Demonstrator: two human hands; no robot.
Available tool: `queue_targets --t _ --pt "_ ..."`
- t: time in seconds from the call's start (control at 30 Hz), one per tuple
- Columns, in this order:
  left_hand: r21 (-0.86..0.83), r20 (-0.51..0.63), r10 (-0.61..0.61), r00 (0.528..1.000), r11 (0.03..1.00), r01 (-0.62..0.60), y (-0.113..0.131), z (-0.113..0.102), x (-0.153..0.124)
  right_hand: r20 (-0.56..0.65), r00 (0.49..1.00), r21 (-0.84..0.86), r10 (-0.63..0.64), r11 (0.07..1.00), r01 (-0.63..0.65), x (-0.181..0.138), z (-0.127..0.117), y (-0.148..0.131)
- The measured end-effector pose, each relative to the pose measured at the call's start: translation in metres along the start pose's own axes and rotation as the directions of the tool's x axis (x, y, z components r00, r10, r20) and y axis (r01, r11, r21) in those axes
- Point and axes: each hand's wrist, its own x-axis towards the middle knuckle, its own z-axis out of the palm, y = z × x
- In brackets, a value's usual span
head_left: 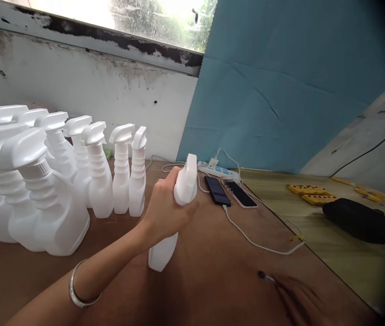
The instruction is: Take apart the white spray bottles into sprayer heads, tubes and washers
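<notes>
My left hand point(165, 206), with a silver bangle on the wrist, is wrapped round the neck of a white spray bottle point(186, 183). The bottle tilts, its trigger head above my fist and its base low over the brown tabletop point(212, 262); I cannot tell whether the base touches. To the left several more white spray bottles point(56, 213) stand upright in a cluster, all fitted with white trigger heads. A slim white bottle point(137, 181) at the cluster's right end is nearest to my hand. My right hand is out of view.
Behind my hand lie a dark phone point(217, 191), a second phone point(243, 194), a white power strip point(217, 171) and a charging cable point(256, 246). A slim dark-tipped object point(267, 276) lies front right. Yellow items point(317, 199) and a black object point(358, 219) sit on the wood-patterned surface.
</notes>
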Motion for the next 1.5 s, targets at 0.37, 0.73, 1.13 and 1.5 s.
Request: queue_targets --t 0.37,0.73,1.13,1.5 --pt "-0.039 -0.02 -0.003 1.0 0.999 0.002 0.001 0.0 -0.005 0.27 0.963 0.317 -0.022 0.946 -0.068 0.133 0.081 -0.111" --pt "-0.038 -0.019 -0.091 0.996 0.995 0.09 -0.024 0.008 -0.04 0.36 0.864 0.901 -0.351 0.372 -0.224 0.117 0.056 -0.18" --pt "0.235 0.125 -0.348 0.929 0.92 0.313 -0.087 -0.005 -0.098 0.311 0.882 0.95 -0.354 0.132 -0.282 0.207 0.109 -0.216" --pt "0.544 0.651 -0.246 0.719 0.811 -0.215 -0.078 -0.045 -0.102 0.192 0.896 0.981 -0.401 0.075 -0.177 0.237 0.145 -0.221"
